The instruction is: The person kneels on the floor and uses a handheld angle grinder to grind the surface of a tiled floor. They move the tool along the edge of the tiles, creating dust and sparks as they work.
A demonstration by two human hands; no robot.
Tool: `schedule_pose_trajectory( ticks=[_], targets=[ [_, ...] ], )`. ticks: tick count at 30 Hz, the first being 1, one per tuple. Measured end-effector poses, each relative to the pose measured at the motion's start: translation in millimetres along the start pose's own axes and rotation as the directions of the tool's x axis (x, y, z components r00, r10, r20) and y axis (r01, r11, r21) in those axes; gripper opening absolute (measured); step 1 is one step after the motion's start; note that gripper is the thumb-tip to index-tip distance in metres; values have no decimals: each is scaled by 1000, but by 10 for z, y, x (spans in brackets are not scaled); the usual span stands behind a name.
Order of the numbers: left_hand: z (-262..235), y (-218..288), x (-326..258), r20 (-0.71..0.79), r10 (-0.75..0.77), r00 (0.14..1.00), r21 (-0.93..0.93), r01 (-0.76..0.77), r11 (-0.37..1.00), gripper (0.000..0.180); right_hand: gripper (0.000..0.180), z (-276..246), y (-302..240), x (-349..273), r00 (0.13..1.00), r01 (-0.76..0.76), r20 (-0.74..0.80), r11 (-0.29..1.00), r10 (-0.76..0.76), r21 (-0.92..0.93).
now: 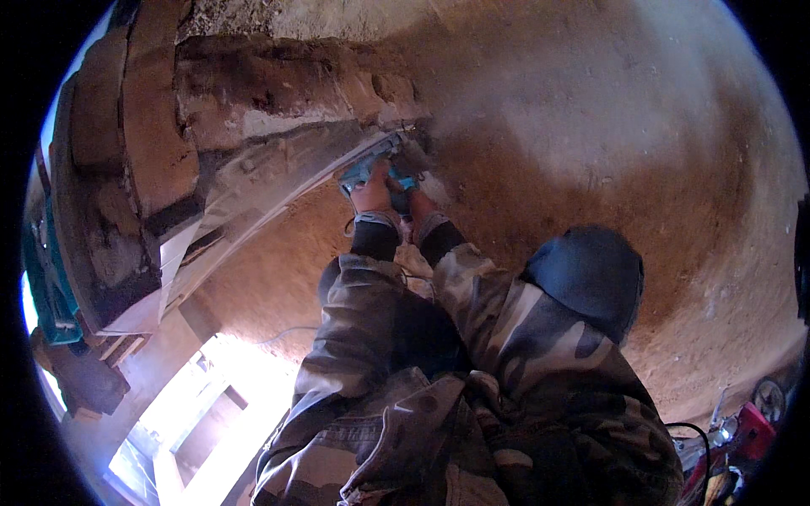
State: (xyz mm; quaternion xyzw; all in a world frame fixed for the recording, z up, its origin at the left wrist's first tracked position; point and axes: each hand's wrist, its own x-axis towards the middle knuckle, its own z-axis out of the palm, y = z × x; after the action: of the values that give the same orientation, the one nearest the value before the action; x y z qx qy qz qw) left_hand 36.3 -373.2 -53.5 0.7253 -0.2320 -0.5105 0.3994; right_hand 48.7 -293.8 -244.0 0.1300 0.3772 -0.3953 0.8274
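Teal power tool (371,171), compact handheld body, gripped at its rear by both hands. Left hand (372,196) closed over the back of the housing; right hand (419,202) just beside it, partly hidden. Tool's nose is pressed into the corner where a pale slanted beam (278,181) meets the reddish plastered wall (591,126). Dust haze at the contact point; blade not discernible.

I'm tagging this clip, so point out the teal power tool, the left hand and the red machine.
teal power tool (364,171): head view, on its teal body above the hands.
left hand (373,196): head view, on the back of the hand.
red machine (751,434): head view, on its red casing at lower right.
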Motion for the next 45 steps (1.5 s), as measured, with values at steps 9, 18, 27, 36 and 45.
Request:
schedule_pose_trajectory(
  ticks=[9,18,27,36,45],
  targets=[
    [-37,-103,71,-69,-123,990,78,128,989,17,41,-130,-81,-32,994,12,109,999,-16,44],
    [-85,-292,435,-60,-95,994,380,111,918,36,38,343,-697,-909,996,19,90,994,-29,109],
    [-604,-652,1122,226,205,952,605,-302,737,30,39,736,-724,-1406,986,-3,164,990,-20,142],
    [-285,44,-293,372,286,883,691,-469,550,30,45,594,-534,-1744,996,-2,88,986,-13,165],
    [-470,-547,-383,69,145,987,410,-160,898,40,43,409,-99,-1892,996,-87,-9,994,88,64]
  ],
)
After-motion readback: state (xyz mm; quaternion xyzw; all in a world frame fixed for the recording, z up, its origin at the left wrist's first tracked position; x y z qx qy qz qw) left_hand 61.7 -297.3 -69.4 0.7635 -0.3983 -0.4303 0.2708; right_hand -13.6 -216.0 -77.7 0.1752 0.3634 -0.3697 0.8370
